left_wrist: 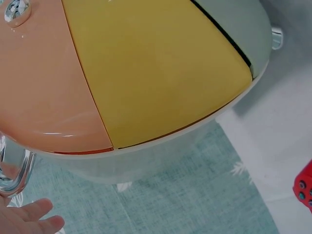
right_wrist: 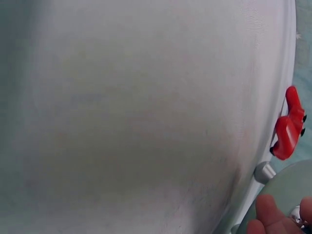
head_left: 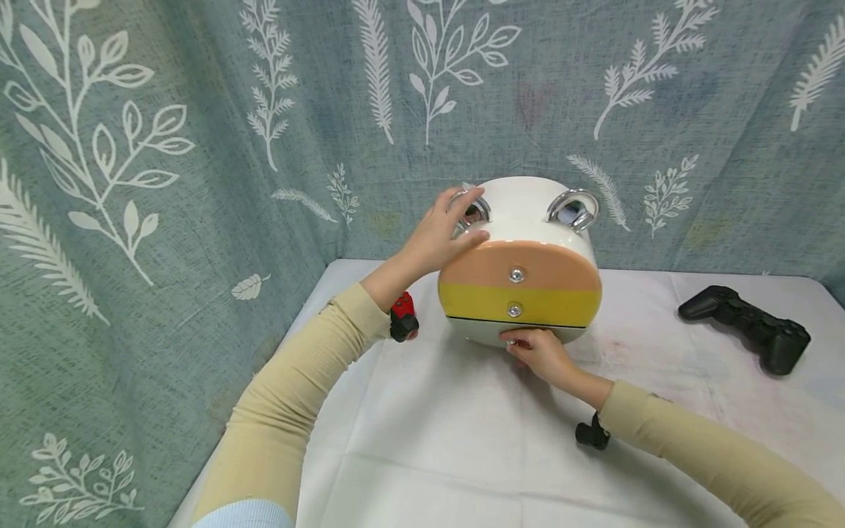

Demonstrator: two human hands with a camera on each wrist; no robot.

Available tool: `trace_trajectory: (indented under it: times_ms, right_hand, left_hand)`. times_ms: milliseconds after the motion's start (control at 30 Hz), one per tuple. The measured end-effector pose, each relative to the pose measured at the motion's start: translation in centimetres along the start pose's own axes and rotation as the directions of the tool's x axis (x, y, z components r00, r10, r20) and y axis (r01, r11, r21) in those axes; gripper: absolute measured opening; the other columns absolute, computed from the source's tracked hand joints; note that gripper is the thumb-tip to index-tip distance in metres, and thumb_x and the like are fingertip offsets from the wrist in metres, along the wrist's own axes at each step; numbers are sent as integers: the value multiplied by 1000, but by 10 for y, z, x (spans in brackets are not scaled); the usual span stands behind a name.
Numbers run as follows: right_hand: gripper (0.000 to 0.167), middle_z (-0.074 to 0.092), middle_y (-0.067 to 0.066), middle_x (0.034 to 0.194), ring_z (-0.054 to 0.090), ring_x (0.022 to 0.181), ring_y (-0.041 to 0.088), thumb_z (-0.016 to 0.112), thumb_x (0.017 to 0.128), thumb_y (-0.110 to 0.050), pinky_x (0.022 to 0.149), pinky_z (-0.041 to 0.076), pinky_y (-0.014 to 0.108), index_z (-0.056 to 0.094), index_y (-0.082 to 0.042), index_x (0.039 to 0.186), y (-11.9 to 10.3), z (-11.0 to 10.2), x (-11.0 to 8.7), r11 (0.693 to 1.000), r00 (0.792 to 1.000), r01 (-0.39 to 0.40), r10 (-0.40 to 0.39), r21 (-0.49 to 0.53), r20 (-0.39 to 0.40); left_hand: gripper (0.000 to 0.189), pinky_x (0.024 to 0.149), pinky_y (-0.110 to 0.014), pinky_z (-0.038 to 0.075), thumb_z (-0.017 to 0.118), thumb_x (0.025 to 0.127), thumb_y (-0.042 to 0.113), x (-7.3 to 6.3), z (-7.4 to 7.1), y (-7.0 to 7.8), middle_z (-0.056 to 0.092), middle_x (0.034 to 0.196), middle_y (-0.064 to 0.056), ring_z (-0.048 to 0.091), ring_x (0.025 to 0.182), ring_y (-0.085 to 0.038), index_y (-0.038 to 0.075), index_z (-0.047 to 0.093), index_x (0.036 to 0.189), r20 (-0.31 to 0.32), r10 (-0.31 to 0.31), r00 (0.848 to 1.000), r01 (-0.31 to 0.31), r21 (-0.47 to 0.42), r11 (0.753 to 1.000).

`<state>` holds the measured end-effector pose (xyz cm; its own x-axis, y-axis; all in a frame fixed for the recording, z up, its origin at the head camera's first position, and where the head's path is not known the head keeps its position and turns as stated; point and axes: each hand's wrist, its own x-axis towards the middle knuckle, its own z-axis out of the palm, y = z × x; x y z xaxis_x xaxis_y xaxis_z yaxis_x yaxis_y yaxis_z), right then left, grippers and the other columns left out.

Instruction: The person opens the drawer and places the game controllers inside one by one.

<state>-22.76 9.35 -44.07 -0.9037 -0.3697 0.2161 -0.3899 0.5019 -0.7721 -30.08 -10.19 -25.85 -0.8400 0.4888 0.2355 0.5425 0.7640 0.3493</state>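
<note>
A rounded white cabinet [head_left: 528, 198] stands near the back of the table, with orange [head_left: 554, 264], yellow [head_left: 554, 299] and pale green [head_left: 472, 330] drawer fronts. A dark gap runs between the yellow and green ones. My left hand [head_left: 436, 231] rests on its top left, thumb by the front edge and fingers extended beside a chrome ring [head_left: 485, 210]. At the lowest drawer, my right hand [head_left: 544, 357] pinches the small chrome knob [right_wrist: 296, 213], which the fingers partly cover. Two more knobs show above it on the orange and yellow fronts.
Left of the cabinet lies a red game controller [right_wrist: 288, 129], partly hidden by the left wrist in the head view. A black game controller [head_left: 746, 326] lies at the right. Behind the white-covered table [head_left: 422, 455] hangs a green leaf-patterned curtain [head_left: 317, 88], which also runs down the left side.
</note>
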Motion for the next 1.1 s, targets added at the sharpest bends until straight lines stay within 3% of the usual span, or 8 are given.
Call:
trace_trajectory:
  times_ms: [200, 433, 1000, 1100]
  right_hand:
    - [20, 65, 14, 74, 56, 53, 23, 60, 86, -1, 52, 44, 23, 68, 2, 104, 1, -1, 3, 1000, 1000, 6, -6, 0, 1]
    - [22, 63, 17, 79, 55, 55, 25, 58, 88, -2, 52, 45, 24, 65, 3, 108, 1, -1, 4, 999, 999, -21, 19, 50, 40]
    - [23, 67, 16, 86, 58, 56, 25, 61, 87, -8, 52, 47, 25, 66, 1, 108, -4, -4, 0, 999, 999, -21, 20, 38, 38]
    - [23, 68, 14, 78, 58, 53, 25, 64, 86, -11, 50, 46, 23, 68, -1, 106, -11, -6, -4, 998, 1000, 14, -15, 53, 20]
  left_hand:
    - [68, 102, -53, 29, 53, 89, 47, 1, 0, -1, 14, 150, -12, 28, 132, -35, 28, 21, 146, -10, 8, 1000, -8, -2, 1000]
    - [67, 101, -53, 30, 53, 89, 47, 1, 1, -1, 15, 149, -11, 29, 131, -34, 27, 22, 146, -4, 7, 1000, -7, -17, 1000]
    - [66, 101, -53, 29, 52, 90, 45, 0, 2, 1, 13, 150, -11, 29, 131, -34, 27, 21, 146, 2, 4, 1000, -4, -24, 1000]
    - [66, 101, -53, 29, 52, 91, 45, 0, 2, 1, 13, 150, -12, 29, 131, -35, 27, 21, 146, 1, 5, 1000, -5, -25, 1000]
